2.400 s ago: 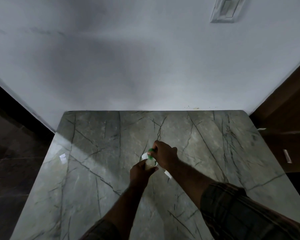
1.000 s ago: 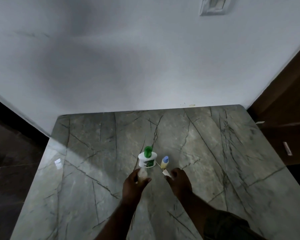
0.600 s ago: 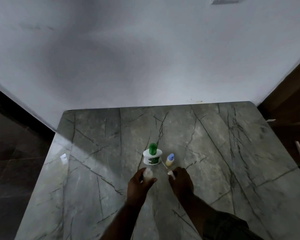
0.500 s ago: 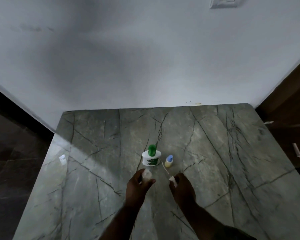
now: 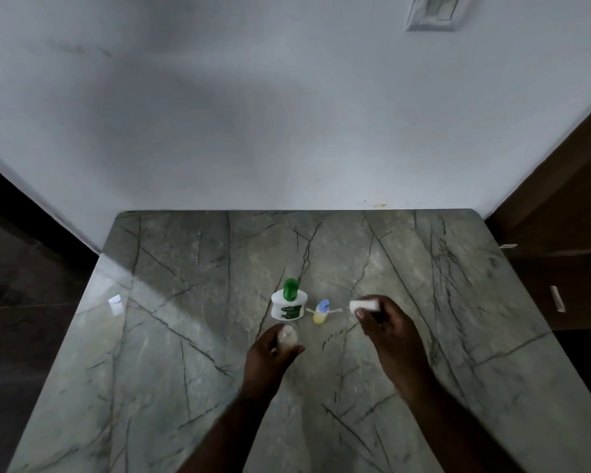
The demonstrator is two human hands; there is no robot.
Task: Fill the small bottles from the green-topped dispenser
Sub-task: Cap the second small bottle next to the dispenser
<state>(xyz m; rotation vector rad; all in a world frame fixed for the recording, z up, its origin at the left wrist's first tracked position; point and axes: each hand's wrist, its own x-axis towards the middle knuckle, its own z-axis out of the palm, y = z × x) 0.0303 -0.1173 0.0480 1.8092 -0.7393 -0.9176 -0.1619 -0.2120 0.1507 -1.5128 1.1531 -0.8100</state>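
On a marble table (image 5: 191, 336), my left hand (image 5: 270, 353) pinches a small uncapped bottle (image 5: 286, 337) just before the green-topped dispenser (image 5: 289, 302); my right hand (image 5: 386, 326) pinches a white cap (image 5: 364, 305) beside a blue-capped bottle (image 5: 321, 312).

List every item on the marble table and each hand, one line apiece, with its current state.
green-topped dispenser: upright on the marble table, untouched.
blue-capped bottle: upright, capped, yellowish liquid inside.
small bottle: held upright by the left hand, no cap visible.
small white piece: pinched in the right hand, off the table; what it is, unclear.
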